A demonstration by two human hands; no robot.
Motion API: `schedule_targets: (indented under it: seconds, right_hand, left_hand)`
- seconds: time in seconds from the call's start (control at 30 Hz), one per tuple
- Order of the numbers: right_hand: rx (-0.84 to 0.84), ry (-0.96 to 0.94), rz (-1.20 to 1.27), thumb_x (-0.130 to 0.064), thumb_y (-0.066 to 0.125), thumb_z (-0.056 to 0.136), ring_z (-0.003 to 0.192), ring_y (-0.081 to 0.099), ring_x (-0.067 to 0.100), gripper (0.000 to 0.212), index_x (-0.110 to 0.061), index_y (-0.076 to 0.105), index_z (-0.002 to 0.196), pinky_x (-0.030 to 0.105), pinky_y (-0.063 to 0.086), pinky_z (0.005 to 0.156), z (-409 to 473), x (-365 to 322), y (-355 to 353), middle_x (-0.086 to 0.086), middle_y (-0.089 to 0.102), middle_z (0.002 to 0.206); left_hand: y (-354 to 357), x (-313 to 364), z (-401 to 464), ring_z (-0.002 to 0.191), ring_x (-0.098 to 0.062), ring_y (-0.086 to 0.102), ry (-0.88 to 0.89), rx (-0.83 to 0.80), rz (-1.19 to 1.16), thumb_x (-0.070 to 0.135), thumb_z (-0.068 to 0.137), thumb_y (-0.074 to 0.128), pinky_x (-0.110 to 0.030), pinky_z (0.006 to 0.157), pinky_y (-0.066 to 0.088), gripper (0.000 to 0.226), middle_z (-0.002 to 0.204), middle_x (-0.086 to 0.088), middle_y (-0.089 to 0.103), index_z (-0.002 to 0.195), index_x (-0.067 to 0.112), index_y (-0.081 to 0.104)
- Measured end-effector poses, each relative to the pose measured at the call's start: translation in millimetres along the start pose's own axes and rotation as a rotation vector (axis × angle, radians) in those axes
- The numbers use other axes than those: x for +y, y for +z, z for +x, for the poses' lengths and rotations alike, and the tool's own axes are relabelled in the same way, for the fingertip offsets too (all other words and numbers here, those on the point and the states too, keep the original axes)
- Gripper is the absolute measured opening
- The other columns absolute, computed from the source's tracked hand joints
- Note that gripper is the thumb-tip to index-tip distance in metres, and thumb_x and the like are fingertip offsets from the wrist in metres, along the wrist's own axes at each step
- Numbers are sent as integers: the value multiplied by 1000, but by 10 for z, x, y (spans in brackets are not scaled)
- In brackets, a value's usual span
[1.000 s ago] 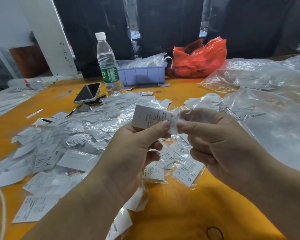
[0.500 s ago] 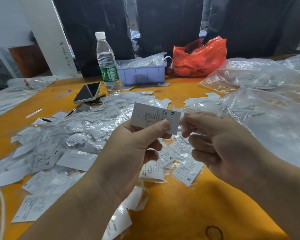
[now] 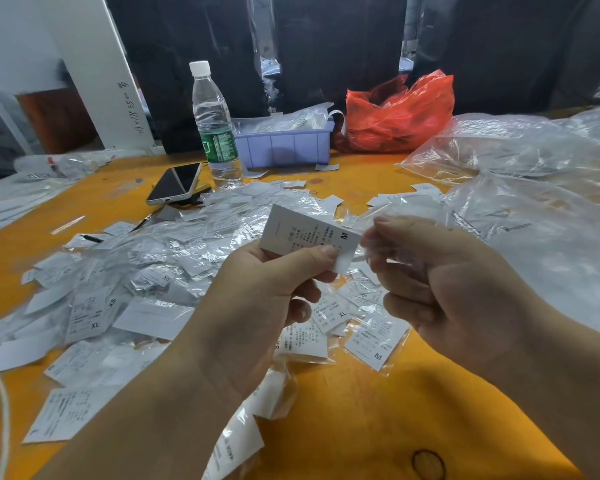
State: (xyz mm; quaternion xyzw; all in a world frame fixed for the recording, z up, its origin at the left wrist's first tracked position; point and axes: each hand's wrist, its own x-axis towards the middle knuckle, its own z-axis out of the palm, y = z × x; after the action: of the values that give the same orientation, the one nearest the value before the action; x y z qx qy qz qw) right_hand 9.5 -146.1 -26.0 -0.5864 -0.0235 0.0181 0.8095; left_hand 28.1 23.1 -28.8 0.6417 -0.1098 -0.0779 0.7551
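- The orange table lies below both hands. It offers a flat place to drop the work if it slips.
- The pile of bagged tags spreads under and to the left of the grip. The glossy wrapping suggests these slide over each other easily.
- The left hand holds the tag up above the pile. Its thumb presses the near right corner against the curled fingers behind. It is a narrow pinch on one corner only.
- The right hand sits just to the right of that pinch with its fingers curled. It seems to pinch a clear sleeve, though the film is blurred there.
- The tag is a white printed card marked M. It juts up and to the left from the thumb without drooping, so I judge it light and fairly stiff. It could crease if squeezed hard. The best hold is a flat pinch near one short end, which leaves the other end free to enter the opening.
- The sleeve touches or nearly touches the tag's right end. It is probably almost weightless, limp and slippery. It should be taken at the mouth with fingertips on one layer, so that the opening stays apart.
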Motion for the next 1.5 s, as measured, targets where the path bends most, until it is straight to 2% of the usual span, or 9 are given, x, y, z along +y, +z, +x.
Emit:
schedule_targets:
  seconds: [0.27,0.57,0.73,0.9,1.03,1.17,1.27,1.37,1.5]
  right_hand:
    - [40,7,-24,-26,64,81,40,23,8,20,-6,66,84,18,21,33,-12,-9,16,3,54,64]
    - [-48,-15,-121,-10,61,88,41,20,10,10,-9,66,80,19,21,36,-27,9,34,8,54,68]
    - [-61,-8,-154,-6,62,86,39,23,9,5,-5,67,86,17,24,35,-23,28,32,8,56,66]
    - [-82,-40,-201,-13,66,82,38,22,8,15,-1,65,90,17,24,34,-27,64,31,20,40,66]
    - [-58,-83,-243,-21,69,80,38,23,9,20,-1,66,82,18,24,36,-24,90,36,12,34,57]
    - [3,-99,-223,-12,63,89,35,26,6,9,-5,69,85,18,26,34,-2,84,12,-2,45,50]
    - [24,-74,-191,-9,62,90,36,25,5,8,-5,68,91,16,26,34,9,63,-10,3,46,58]
    - [22,-75,-190,-10,61,91,36,24,6,9,-3,65,95,16,26,34,11,63,-14,4,40,57]
    - [16,-102,-193,-14,60,92,37,22,7,12,-7,63,83,16,25,35,1,62,5,-1,30,50]
  left_hand:
    - [5,15,-24,52,-6,54,20,-3,36,24,62,82,-18,47,44,18,62,2,65,74,36,77]
    - [-6,6,-19,53,-6,54,72,43,86,25,65,83,-20,48,46,19,64,1,67,74,40,76]
    - [-3,-4,-16,54,-6,55,62,58,39,31,61,74,-21,47,48,18,66,0,67,79,29,78]
    - [27,-4,-15,54,-6,56,38,58,12,32,57,75,-22,46,49,19,67,0,68,75,31,79]
    - [78,-42,-10,55,-6,57,11,84,20,37,54,75,-21,47,50,20,66,2,67,73,33,78]
    - [72,-6,-24,60,-7,60,29,106,84,46,75,65,-22,52,50,30,74,2,70,87,21,76]
    - [-19,41,-8,60,-7,58,94,190,143,30,94,55,-20,51,49,23,70,5,67,87,21,75]
    - [-54,49,-9,56,-7,55,137,196,205,19,95,58,-19,50,48,23,66,4,65,81,24,75]
    - [-12,12,-28,55,-7,56,117,87,207,16,92,62,-19,48,46,18,68,0,68,81,21,75]
